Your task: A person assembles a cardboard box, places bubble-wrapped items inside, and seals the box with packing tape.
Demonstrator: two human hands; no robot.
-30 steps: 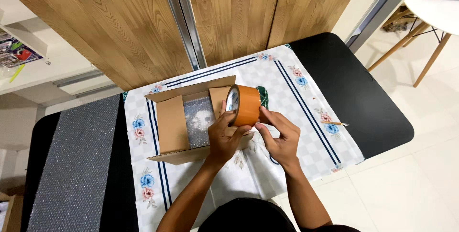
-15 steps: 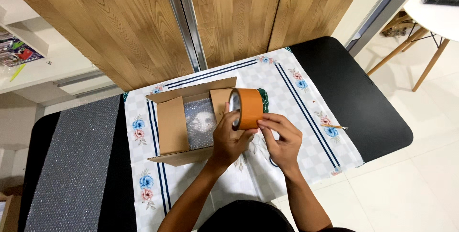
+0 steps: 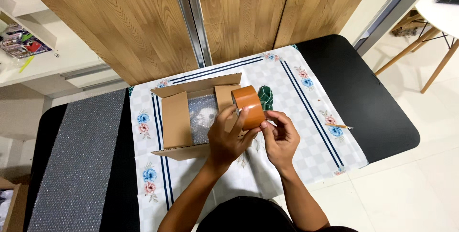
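Observation:
A roll of brown packing tape stands on edge over the right side of an open cardboard box. My left hand grips the roll from below and the left. Fingertips of my right hand pinch at the roll's right edge. Inside the box lies something wrapped in bubble wrap. The box sits on a flowered, checked cloth on a black table.
A dark green object lies just behind the roll. A thin pencil-like stick rests on the cloth to the right. A strip of bubble wrap covers the table's left part. Wooden panels stand behind; a white table and chair legs are at far right.
Both hands and the roll have shifted slightly; my right hand's fingers have moved up against the roll's edge. The box has not moved.

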